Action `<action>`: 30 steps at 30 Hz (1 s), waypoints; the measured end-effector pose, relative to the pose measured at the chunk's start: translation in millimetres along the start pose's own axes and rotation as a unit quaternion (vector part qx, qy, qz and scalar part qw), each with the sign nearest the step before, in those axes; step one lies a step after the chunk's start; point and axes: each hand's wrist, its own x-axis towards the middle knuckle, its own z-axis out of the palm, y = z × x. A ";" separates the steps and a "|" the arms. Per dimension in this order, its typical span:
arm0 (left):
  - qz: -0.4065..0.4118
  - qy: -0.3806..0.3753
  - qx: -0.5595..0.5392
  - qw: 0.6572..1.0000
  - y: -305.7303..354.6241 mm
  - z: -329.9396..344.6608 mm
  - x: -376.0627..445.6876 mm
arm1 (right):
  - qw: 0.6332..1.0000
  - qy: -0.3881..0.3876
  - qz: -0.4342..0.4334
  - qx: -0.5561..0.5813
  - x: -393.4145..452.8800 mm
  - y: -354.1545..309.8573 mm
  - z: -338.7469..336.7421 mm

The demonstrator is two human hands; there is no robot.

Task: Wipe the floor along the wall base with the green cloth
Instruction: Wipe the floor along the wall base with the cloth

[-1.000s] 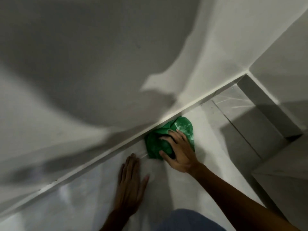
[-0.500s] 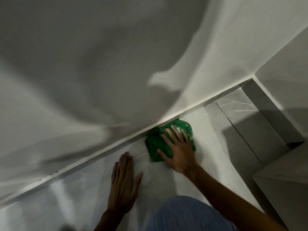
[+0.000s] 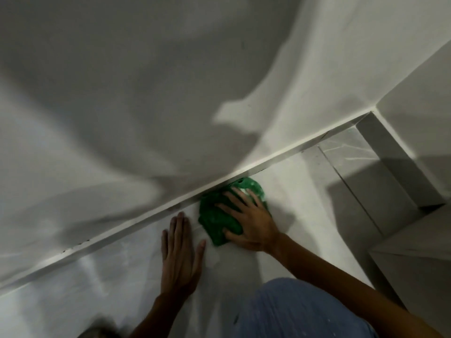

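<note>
A crumpled green cloth lies on the pale tiled floor, pushed against the white wall base. My right hand presses down on the cloth with fingers spread over it and the thumb hooked around its near edge. My left hand rests flat on the floor just left of the cloth, fingers pointing at the wall base. The cloth's right part is hidden under my right hand.
A white wall rises above the base and meets a second wall at a corner on the right. A grey step or ledge stands at the right. My blue-clad knee is at the bottom.
My right hand has slid the cloth a little left along the wall base, closer to my left hand. My left hand stays planted on the floor.
</note>
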 end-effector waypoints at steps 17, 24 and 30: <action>0.028 -0.006 0.025 0.999 -19.1 2.5 -5.0 | 0.999 0.009 0.005 -0.049 -2.3 27.2 -26.2; 0.029 0.006 0.051 0.998 -30.6 12.9 -9.8 | 0.987 0.021 0.159 -0.006 -2.4 -39.2 2.7; 0.031 0.023 0.076 0.996 -32.5 18.8 -11.4 | 0.996 -0.058 0.045 -0.051 -7.7 39.9 -35.3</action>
